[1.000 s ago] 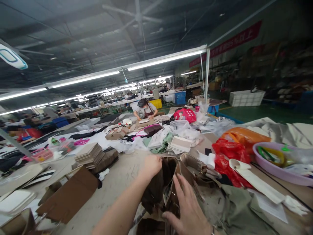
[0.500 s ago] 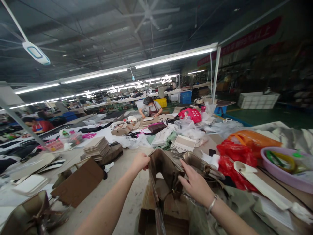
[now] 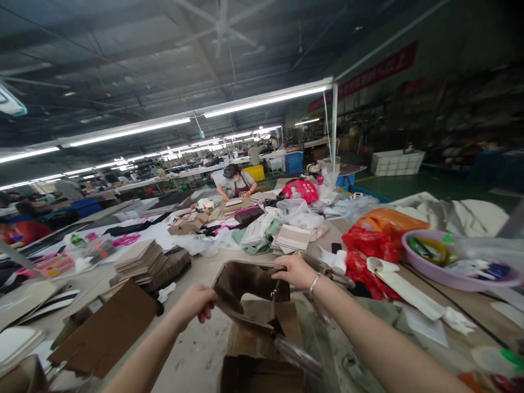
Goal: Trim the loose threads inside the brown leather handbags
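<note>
Nearest, a brown box (image 3: 245, 341), left of the lilac basin (image 3: 429, 274), is cut off below; above it, a brown bag shell (image 3: 233, 284) gapes upward, long axis crosswise, lower front hidden behind a blurred shiny strip (image 3: 297, 352). The right hand (image 3: 295, 271) pinches its rim; the left hand (image 3: 195, 305) curls at its left edge, grip unclear. Beyond and left of the basin, a co-worker (image 3: 243, 188) leans over work

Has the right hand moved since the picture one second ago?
Yes. Judged against the pale cards lying ahead on the table, the right hand has moved forward, away from the wearer and closer to those cards.
</note>
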`<state>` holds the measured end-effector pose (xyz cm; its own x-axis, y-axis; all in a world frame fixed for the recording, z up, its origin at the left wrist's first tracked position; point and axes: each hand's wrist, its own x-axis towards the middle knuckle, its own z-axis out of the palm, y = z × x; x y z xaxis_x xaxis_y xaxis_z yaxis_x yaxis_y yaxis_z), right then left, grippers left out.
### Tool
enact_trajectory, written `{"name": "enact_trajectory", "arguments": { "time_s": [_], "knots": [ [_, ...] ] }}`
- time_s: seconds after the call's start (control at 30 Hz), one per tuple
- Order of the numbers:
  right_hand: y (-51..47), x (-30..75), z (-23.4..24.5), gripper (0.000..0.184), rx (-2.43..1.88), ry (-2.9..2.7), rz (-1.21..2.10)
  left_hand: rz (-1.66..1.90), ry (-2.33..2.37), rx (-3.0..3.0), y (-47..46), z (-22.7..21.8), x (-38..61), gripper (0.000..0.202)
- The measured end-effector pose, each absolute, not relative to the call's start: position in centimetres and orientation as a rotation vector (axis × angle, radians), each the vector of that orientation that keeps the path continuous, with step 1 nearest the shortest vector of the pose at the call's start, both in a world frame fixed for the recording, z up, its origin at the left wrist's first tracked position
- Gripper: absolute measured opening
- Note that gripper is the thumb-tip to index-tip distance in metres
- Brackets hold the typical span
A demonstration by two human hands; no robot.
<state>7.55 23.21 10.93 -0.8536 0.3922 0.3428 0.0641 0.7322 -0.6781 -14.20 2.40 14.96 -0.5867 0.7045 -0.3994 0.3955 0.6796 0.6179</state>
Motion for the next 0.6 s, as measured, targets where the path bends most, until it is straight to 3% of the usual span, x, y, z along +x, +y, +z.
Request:
{"name": "enact_trajectory", "arguments": {
  "time_s": [0.13,0.23,0.37,0.6],
  "knots": [
    [22.3,8.2,9.5,0.022,-0.257,-2.434,1.134,0.281,2.227,0.888,-1.8,14.1,-12.1,0.025],
    [21.6,8.4,8.3,0.025,-0.279,-2.358,1.163,0.158,2.531,1.186,-2.4,15.3,-10.7,0.024],
    [21.5,8.0,8.1,0.027,-0.291,-2.333,1.106,0.300,2.663,1.823,0.3,17.3,-8.9,0.048],
    [21.6,7.7,8.7,0.026,-0.248,-2.382,1.072,0.484,2.204,2.327,6.9,15.6,-7.4,0.037]
  ]
}}
